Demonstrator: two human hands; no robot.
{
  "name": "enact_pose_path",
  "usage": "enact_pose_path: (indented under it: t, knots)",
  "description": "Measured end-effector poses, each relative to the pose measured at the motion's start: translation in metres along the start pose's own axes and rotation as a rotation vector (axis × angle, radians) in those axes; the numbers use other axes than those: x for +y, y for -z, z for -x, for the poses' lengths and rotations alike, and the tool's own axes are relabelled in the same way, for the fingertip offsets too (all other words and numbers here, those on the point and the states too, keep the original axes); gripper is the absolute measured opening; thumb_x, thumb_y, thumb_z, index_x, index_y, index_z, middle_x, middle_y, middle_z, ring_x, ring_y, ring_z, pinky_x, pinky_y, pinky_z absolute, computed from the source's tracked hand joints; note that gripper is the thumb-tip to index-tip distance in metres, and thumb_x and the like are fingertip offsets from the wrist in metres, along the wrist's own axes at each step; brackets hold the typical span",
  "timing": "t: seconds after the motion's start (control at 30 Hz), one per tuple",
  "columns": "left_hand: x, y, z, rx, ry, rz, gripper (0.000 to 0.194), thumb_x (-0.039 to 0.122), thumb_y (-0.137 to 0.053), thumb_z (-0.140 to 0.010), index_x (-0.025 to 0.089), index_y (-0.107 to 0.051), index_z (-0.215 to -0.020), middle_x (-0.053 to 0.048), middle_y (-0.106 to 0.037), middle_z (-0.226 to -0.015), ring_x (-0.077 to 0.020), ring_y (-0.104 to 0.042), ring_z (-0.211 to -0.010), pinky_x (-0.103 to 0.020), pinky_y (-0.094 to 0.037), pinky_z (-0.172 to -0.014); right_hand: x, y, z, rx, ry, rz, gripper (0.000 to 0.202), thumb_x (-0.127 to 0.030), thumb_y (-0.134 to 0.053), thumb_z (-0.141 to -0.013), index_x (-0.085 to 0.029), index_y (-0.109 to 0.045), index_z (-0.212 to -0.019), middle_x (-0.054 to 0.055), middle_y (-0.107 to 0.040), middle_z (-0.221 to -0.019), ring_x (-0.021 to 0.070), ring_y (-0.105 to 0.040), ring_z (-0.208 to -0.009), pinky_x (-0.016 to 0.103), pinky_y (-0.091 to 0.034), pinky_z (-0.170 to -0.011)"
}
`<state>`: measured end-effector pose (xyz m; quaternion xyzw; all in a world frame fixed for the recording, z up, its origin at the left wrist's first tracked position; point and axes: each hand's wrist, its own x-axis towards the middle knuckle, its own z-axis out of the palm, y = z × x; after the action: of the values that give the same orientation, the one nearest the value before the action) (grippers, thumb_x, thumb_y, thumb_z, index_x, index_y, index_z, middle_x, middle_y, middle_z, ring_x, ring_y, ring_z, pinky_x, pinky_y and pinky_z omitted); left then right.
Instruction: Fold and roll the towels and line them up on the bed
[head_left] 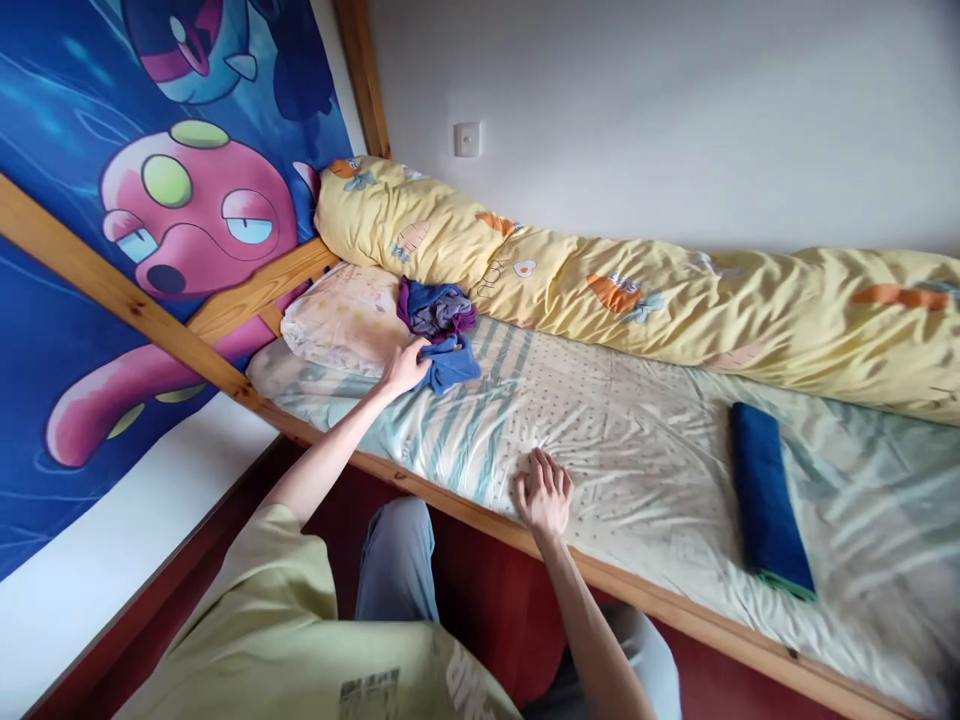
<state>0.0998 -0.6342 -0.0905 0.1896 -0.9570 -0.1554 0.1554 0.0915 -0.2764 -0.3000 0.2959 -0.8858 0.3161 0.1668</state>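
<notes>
My left hand [409, 367] is closed on the edge of a small blue cloth [451, 364], near the head end of the bed. Just behind it lies a crumpled heap of purple and grey-blue fabric [436, 308], against a pale patterned pillow [345, 318]. My right hand [545, 492] rests on the wrinkled bed sheet [637, 450], holding nothing, its fingers stretched out and slightly bent. Farther right on the sheet is a folded dark blue cloth [772, 500] with a green edge. The exact kind of the blue cloth in my left hand does not show.
A rolled yellow quilt [562, 270] with carrot prints runs along the wall side. The wooden bed rail [465, 508] passes in front of my knees. A slanted wooden post [127, 295] crosses the left, before a blue cartoon mural [52, 370].
</notes>
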Motion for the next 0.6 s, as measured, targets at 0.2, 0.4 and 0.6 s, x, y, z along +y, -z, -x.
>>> enact_pose_path:
  t: [0.2,0.4,0.6]
  knots:
    - [0.066,-0.02,0.103,-0.12,-0.224,0.148,0.037,0.011,-0.054,-0.091,0.022,-0.068,-0.124,-0.005,-0.075,-0.111,-0.0223,-0.071,-0.103,-0.031,-0.053,-0.096,0.012,0.018,-0.029,-0.245,-0.363,-0.51,0.077,-0.049,-0.062,-0.084,-0.024,-0.043,-0.154,0.014,-0.056,-0.149,0.0355,-0.047,-0.141,0.059,-0.034,-0.117]
    - [0.09,-0.065,0.145,-0.205,-0.303,0.312,0.057,0.001,-0.048,-0.088,0.019,-0.057,-0.141,-0.008,-0.07,-0.125,-0.0195,-0.067,-0.114,-0.03,-0.05,-0.106,0.016,0.046,-0.058,-0.55,-0.185,-0.956,0.109,-0.042,-0.089,-0.064,-0.032,-0.036,-0.159,0.013,-0.053,-0.152,0.0312,-0.051,-0.14,0.05,-0.043,-0.114]
    - [0.083,-0.081,0.154,-0.191,-0.191,0.277,0.042,0.012,-0.049,-0.094,0.018,-0.057,-0.135,-0.011,-0.068,-0.125,-0.0226,-0.066,-0.118,-0.033,-0.05,-0.106,-0.011,0.04,-0.044,-0.537,-0.115,-0.486,0.039,-0.016,-0.073,-0.08,-0.018,-0.07,-0.119,0.01,-0.072,-0.115,0.0221,-0.066,-0.092,0.039,-0.053,-0.092]
